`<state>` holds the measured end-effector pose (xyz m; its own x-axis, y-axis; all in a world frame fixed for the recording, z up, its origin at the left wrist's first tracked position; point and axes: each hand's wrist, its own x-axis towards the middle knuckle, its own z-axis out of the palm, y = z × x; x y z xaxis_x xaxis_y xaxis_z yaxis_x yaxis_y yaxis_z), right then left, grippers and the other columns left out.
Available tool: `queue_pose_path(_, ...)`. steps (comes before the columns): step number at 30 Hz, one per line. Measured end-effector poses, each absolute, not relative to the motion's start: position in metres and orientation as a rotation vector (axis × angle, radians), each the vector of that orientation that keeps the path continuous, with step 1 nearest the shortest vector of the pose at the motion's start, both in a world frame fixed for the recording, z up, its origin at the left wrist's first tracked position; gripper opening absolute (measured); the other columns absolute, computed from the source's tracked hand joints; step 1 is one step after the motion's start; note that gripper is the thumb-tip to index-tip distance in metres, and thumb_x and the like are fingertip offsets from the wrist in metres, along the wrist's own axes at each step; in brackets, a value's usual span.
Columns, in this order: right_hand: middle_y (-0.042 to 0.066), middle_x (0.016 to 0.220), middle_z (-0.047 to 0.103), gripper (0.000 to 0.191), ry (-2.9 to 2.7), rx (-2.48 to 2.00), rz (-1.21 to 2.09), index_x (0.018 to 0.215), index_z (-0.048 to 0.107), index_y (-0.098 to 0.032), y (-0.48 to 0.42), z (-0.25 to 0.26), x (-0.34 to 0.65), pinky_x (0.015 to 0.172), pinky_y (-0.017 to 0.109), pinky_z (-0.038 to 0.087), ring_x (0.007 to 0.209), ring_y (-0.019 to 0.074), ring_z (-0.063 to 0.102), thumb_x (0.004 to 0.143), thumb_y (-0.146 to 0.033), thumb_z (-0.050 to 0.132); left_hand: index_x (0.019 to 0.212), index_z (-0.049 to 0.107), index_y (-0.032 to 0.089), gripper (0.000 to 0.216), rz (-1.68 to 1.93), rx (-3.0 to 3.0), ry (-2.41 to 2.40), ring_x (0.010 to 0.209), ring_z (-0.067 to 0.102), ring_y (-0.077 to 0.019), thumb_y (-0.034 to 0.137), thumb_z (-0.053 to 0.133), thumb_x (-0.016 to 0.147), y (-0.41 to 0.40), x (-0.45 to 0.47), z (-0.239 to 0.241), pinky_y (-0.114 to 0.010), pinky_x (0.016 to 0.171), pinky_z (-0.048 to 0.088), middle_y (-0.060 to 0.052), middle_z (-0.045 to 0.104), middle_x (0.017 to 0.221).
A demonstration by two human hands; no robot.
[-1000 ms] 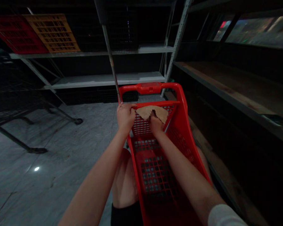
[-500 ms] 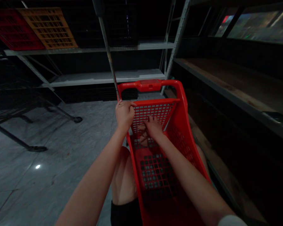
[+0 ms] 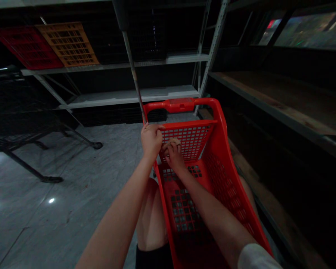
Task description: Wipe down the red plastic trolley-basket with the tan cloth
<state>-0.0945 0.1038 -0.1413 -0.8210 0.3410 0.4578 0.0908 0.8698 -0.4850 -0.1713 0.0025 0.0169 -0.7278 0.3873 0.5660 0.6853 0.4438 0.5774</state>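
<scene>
A red plastic shopping cart basket with grid walls stands between my knees. My left hand is closed over the top left corner of its inner grid panel. Inside the basket, my right hand presses a tan cloth against the left part of that panel. The fingers are bent over the cloth and hide some of it. Beyond the panel runs the red handle.
A metal pole rises at the basket's left corner. Behind is a metal shelf, with red and yellow crates above. A dark cart stands left on the tiled floor. A wooden ledge runs along the right.
My right hand has moved left and slightly lower with the cloth, which now shows above the fingers. My left hand keeps its hold. The whole view has shifted a little.
</scene>
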Motion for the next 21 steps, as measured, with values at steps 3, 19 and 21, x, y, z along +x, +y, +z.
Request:
queue_pose_path(3,0.016,0.139,0.059,0.041,-2.496,-0.261,0.623,0.124,0.068,-0.016,0.102,-0.158,-0.086,0.117,0.054,0.045,0.133,0.0345,0.048,0.083,-0.019,0.063,0.089,0.078,0.024,0.039,-1.16,-0.92,-2.361,0.105,0.075,-0.0203,0.007,0.043,0.085,0.002,-0.172,0.017,-0.047,0.124,0.04,-0.001,0.082,0.101)
queue_pose_path(19,0.011,0.127,0.066,0.036,-2.38,-0.201,0.645,0.126,0.068,-0.021,0.115,-0.138,-0.104,0.11,0.043,0.052,0.121,0.0254,0.061,0.095,-0.013,0.051,0.124,0.076,0.022,0.051,-1.118,-0.908,-2.402,0.114,0.073,-0.0202,0.006,0.045,0.087,0.005,-0.176,0.014,-0.046,0.125,0.039,-0.003,0.081,0.116)
queue_pose_path(21,0.008,0.116,0.069,0.031,-2.448,-0.165,0.668,0.116,0.071,-0.022,0.109,-0.171,-0.084,0.097,0.035,0.057,0.107,0.0223,0.064,0.094,-0.011,0.052,0.118,0.078,0.022,0.048,-1.087,-0.928,-2.404,0.116,0.072,-0.0204,0.006,0.045,0.087,0.005,-0.175,0.016,-0.046,0.125,0.038,-0.003,0.081,0.118)
